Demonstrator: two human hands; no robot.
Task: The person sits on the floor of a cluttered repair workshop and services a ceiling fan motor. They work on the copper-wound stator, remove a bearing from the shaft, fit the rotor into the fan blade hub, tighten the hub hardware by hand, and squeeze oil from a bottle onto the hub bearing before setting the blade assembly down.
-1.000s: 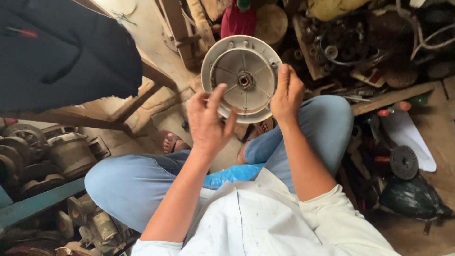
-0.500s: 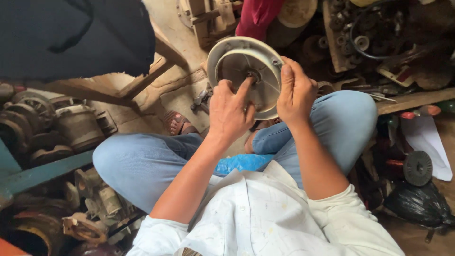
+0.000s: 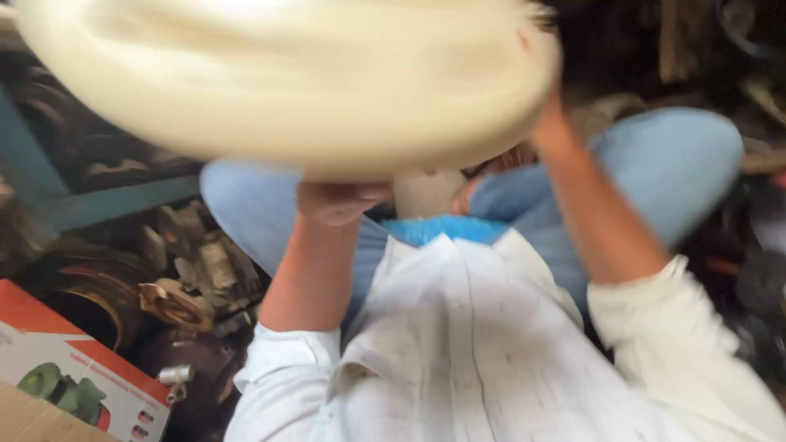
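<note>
Where the white shirt [image 3: 491,360] fills the bottom, both bare forearms rise from rolled sleeves. Left hand [image 3: 340,200] sits under the rim of a big pale round cover [image 3: 286,82], fingers curled against its underside; exact grip lost in blur. Right hand [image 3: 547,115] touches the cover's right edge, fingers hidden behind it, cannot tell their spread. Blue jeans [image 3: 679,172] beyond the wrists. Left of the fingers: red-green box [image 3: 74,368], rusty motor parts [image 3: 188,278].

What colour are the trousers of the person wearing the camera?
Light blue trousers, showing at both knees in the head view, the only view here.
</note>
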